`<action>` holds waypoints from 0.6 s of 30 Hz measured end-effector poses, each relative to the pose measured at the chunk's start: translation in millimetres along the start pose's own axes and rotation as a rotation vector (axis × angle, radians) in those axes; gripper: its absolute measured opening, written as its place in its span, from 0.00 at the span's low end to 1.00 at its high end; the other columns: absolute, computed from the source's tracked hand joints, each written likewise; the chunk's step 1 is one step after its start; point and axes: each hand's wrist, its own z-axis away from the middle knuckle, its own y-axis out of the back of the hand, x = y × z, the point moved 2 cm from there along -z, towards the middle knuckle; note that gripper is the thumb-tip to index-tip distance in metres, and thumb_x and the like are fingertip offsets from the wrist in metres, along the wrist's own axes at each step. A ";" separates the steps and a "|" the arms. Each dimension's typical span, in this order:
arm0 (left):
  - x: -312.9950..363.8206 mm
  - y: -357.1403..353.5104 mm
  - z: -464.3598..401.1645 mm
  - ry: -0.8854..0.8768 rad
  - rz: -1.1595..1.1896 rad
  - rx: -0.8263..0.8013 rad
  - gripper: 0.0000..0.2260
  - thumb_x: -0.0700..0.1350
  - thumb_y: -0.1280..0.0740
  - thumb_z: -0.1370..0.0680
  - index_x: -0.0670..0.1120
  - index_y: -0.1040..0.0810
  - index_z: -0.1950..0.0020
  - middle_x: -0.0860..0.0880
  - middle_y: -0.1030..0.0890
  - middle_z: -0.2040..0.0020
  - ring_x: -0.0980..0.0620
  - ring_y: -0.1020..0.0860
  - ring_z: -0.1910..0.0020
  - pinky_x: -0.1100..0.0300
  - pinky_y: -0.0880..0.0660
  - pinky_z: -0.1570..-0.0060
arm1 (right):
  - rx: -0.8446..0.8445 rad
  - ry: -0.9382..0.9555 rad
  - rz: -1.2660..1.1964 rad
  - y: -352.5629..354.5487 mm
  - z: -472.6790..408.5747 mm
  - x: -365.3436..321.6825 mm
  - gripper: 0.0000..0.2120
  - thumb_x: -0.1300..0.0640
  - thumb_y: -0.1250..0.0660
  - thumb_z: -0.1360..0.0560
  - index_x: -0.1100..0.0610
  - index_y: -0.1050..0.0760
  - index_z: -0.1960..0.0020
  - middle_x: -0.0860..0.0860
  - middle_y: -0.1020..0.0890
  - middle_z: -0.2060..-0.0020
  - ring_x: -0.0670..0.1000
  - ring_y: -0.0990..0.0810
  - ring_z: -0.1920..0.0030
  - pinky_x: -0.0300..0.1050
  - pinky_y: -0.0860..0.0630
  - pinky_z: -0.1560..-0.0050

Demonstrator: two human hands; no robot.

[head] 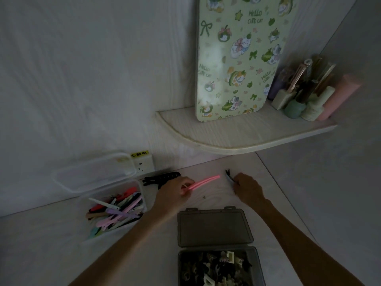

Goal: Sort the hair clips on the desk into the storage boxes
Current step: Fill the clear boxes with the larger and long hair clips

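My left hand (175,195) pinches a long pink hair clip (203,181) that points right and away over the desk. My right hand (247,189) grips a small dark clip (228,176) whose tip sticks out toward the wall. A large black claw clip (161,178) lies on the desk just behind my left hand. At the left, a clear box (82,205) with its lid up holds several flat coloured clips. In front of me, a dark grey box (255,263) with its lid laid open holds several claw clips.
A wall socket (144,164) sits behind the clear box. A curved corner shelf (237,137) overhangs the desk's back right, carrying a green cat-patterned board (239,58) and several cosmetic bottles (305,96). Walls close the desk at the back and right.
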 end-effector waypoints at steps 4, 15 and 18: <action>-35.1 45.5 38.9 0.093 0.011 0.053 0.10 0.45 0.34 0.24 0.49 0.21 0.43 0.52 0.18 0.48 0.52 0.19 0.51 0.62 0.25 0.53 | 0.046 0.110 0.037 3.8 8.1 -21.0 0.11 0.56 0.44 0.20 0.62 0.28 0.44 0.58 0.21 0.49 0.55 0.22 0.51 0.40 0.34 0.60; -98.3 105.9 115.2 0.429 -0.369 0.240 0.11 0.44 0.37 0.23 0.53 0.21 0.44 0.49 0.19 0.50 0.46 0.21 0.47 0.54 0.24 0.51 | -0.086 0.661 -0.359 -10.9 64.2 -179.8 0.08 0.57 0.34 0.26 0.53 0.22 0.47 0.52 0.18 0.53 0.45 0.25 0.54 0.39 0.29 0.55; -102.3 109.9 124.8 0.443 -0.374 0.206 0.13 0.42 0.37 0.23 0.52 0.21 0.41 0.46 0.18 0.49 0.43 0.21 0.48 0.53 0.24 0.52 | -0.076 0.817 -0.358 -33.6 85.9 -228.2 0.10 0.59 0.33 0.27 0.56 0.20 0.46 0.54 0.19 0.51 0.51 0.23 0.49 0.41 0.27 0.51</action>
